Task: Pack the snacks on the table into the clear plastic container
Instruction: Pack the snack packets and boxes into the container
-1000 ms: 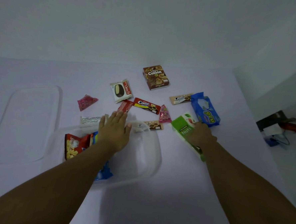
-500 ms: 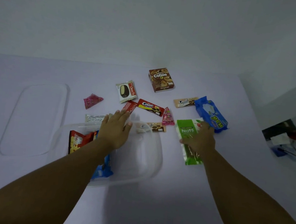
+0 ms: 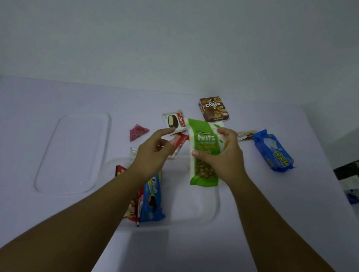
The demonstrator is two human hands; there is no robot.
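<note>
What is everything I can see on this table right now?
Container: one, clear, near middle of table.
Lid: one, clear, flat on table, left of container.
Cookie pack: one, blue, inside container.
Red pack: one, inside container, mostly hidden.
Nuts bag: one, green, held above container.
Cookie box: one, brown, far side.
Choco pie: one, white and red, left of box.
Pink packet: one, triangular.
Blue pack: one, right side.
Left hand: holding nothing.
Right hand: gripping nuts bag.

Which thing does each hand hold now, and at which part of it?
The right hand grips the green nuts bag at its right edge, near the middle. The left hand holds nothing.
</note>
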